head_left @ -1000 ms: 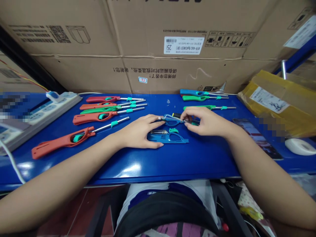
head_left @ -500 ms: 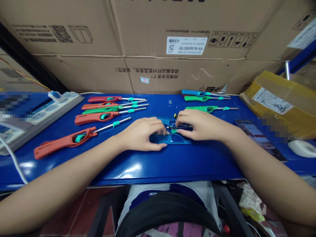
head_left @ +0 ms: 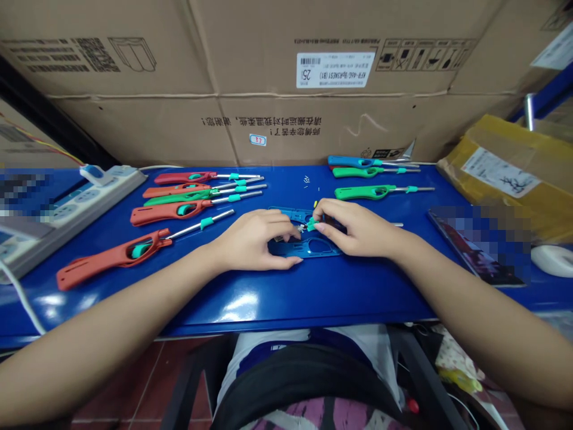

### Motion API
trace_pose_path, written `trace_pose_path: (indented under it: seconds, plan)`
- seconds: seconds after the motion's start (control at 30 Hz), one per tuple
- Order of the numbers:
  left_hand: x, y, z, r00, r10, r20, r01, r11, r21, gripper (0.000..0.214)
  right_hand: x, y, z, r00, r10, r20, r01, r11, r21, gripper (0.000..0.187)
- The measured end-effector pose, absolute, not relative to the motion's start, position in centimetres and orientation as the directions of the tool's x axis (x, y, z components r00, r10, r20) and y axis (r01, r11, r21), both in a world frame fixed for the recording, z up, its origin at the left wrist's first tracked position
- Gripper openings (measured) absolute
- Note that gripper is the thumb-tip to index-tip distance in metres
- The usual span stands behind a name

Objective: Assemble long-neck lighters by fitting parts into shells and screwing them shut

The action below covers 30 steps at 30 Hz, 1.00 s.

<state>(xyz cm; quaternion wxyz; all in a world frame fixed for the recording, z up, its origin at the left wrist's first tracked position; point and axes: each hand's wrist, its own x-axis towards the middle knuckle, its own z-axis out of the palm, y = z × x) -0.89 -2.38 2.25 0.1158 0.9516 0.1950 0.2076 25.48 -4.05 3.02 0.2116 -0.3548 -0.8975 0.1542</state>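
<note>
Two blue lighter casing halves lie on the table, the near half (head_left: 320,246) with its trigger loop showing and the far half (head_left: 290,213) partly covered by my hands. My right hand (head_left: 358,227) pinches a small green trigger (head_left: 312,224) between thumb and fingertips, above the gap between the halves. Curled fingers of my left hand (head_left: 262,240) hold a small part at their tips, mostly hidden, with a pale metallic end (head_left: 301,229) close to the trigger. The left thumb rests by the near half. A metal tube end (head_left: 396,224) shows beyond my right hand.
Several red and green assembled lighters (head_left: 172,210) lie at left, beside a white power strip (head_left: 76,209). At right are blue and green lighters (head_left: 362,192), a phone (head_left: 474,245), a white mouse (head_left: 553,261) and a yellow-taped box (head_left: 510,179). A large carton (head_left: 268,77) stands behind.
My right fingers have closed on the green trigger and brought it slightly up and left, nearer the part at my left fingertips. My left hand has hardly moved. The view has shifted slightly.
</note>
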Motion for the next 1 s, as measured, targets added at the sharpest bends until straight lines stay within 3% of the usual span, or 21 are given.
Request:
trace_pose_path:
  seconds: [0.2, 0.33, 0.53, 0.63, 0.77, 1.0]
  plan:
    - [-0.3, -2.9, 2.1, 0.72, 0.507, 0.474, 0.343, -0.854, 0.392, 0.023, 24.5, -4.2, 2.4, -0.675, 0.674, 0.3, 0.541, 0.729, -0.419, 0.015]
    - [-0.3, -2.9, 1.8, 0.691, 0.522, 0.499, 0.372, -0.849, 0.375, 0.032, 24.0, -4.3, 2.2, -0.703, 0.646, 0.296, 0.549, 0.758, -0.351, 0.024]
    - [-0.3, -2.8, 2.1, 0.745, 0.37, 0.555, 0.266, -0.928, 0.262, 0.019, 23.2, -4.8, 1.7, -0.709, 0.633, 0.311, 0.512, 0.765, -0.391, 0.022]
    - [-0.3, -2.9, 2.3, 0.749, 0.352, 0.562, 0.265, -0.936, 0.233, 0.018, 23.0, -4.8, 1.6, -0.683, 0.665, 0.302, 0.528, 0.736, -0.424, 0.022]
    - [-0.4, -2.8, 2.1, 0.708, 0.395, 0.585, 0.311, -0.919, 0.244, 0.018, 23.3, -4.8, 2.2, -0.619, 0.695, 0.366, 0.565, 0.717, -0.407, 0.025]
    - [-0.5, -2.2, 1.6, 0.628, 0.551, 0.55, 0.415, -0.835, 0.363, 0.025, 24.1, -4.9, 3.0, -0.64, 0.633, 0.436, 0.602, 0.765, -0.228, 0.013]
